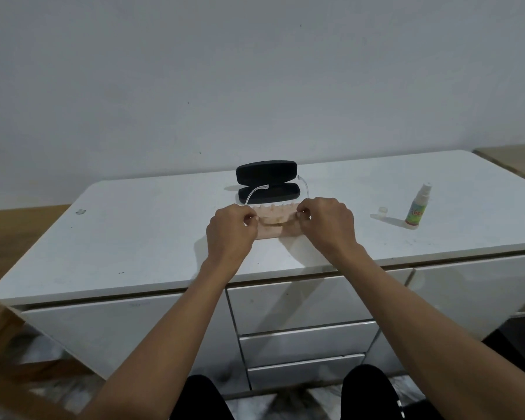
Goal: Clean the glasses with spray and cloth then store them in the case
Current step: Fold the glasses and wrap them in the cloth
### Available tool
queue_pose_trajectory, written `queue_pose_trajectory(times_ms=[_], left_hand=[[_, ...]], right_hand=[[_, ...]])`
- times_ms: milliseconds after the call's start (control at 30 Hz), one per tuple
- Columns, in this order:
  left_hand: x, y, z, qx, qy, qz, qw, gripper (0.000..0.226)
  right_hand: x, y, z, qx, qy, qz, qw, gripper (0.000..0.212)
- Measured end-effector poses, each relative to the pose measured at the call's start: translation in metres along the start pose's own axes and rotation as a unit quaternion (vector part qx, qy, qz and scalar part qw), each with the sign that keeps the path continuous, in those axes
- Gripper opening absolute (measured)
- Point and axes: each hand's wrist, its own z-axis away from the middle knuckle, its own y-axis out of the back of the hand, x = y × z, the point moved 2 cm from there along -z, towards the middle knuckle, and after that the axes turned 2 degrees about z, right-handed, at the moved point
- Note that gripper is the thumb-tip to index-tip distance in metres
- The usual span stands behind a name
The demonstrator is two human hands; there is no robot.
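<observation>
Both hands are working at centre of the white cabinet top (140, 237). L hand (231, 234) is pinching the left end of the clear-framed glasses (273, 218), fingers curled in tight; R hand (326, 227) is doing the same at the right end. Glasses are being held w/ front toward the person, the two clear temples pointing to 12 o'clock, over the open black case (269, 181). Under the glasses, a pinkish cloth (270, 231) is lying flat on the top, lower corners tucked under both hands.

Forearms are reaching in from 6 o'clock, converging, wrists roughly level, knuckles up.

Case is sitting just past the cloth at 12 o'clock, lid standing up. Spray bottle (419, 207) is standing upright well apart at 3 o'clock, its small clear cap (382, 211) off and resting beside it. Front edge of the top is running near the wrists; wide bare surface is lying at 9 o'clock, w/ more between R hand and cap.
</observation>
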Motion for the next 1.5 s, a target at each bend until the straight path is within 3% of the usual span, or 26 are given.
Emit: queue_pose_trajectory(times_ms=[433, 533, 700, 867, 1000, 1133, 1333, 1500], left_hand=[[0.000, -0.019, -0.006, 0.003, 0.075, -0.030, 0.997, 0.017], [0.000, -0.020, -0.004, 0.005, 0.055, -0.032, 0.998, 0.017], [0.004, -0.020, -0.001, -0.007, -0.021, -0.040, 0.999, 0.013], [-0.003, -0.009, 0.006, 0.016, -0.038, -0.001, 0.999, 0.015], [-0.017, 0.006, 0.002, 0.036, 0.019, 0.012, 0.999, 0.012], [-0.037, 0.012, -0.017, 0.003, 0.087, -0.007, 0.996, 0.008], [-0.054, 0.000, -0.057, -0.132, 0.042, 0.069, 0.988, 0.013], [-0.051, -0.017, -0.077, -0.163, 0.017, 0.084, 0.983, 0.011]], right_hand=[[0.002, -0.024, 0.000, 0.017, -0.035, 0.024, 0.999, 0.031], [0.002, -0.022, 0.005, 0.051, 0.006, -0.024, 0.998, 0.024], [0.001, -0.022, 0.007, 0.020, 0.072, -0.016, 0.997, 0.022], [0.010, -0.017, 0.011, 0.057, 0.057, -0.065, 0.995, 0.022], [0.027, -0.002, 0.009, 0.077, -0.005, -0.103, 0.992, 0.019], [0.046, 0.006, -0.006, 0.038, -0.085, -0.133, 0.987, 0.021], [0.058, -0.006, -0.048, -0.071, -0.073, -0.231, 0.968, 0.014], [0.054, -0.021, -0.070, -0.175, -0.048, -0.226, 0.957, 0.013]])
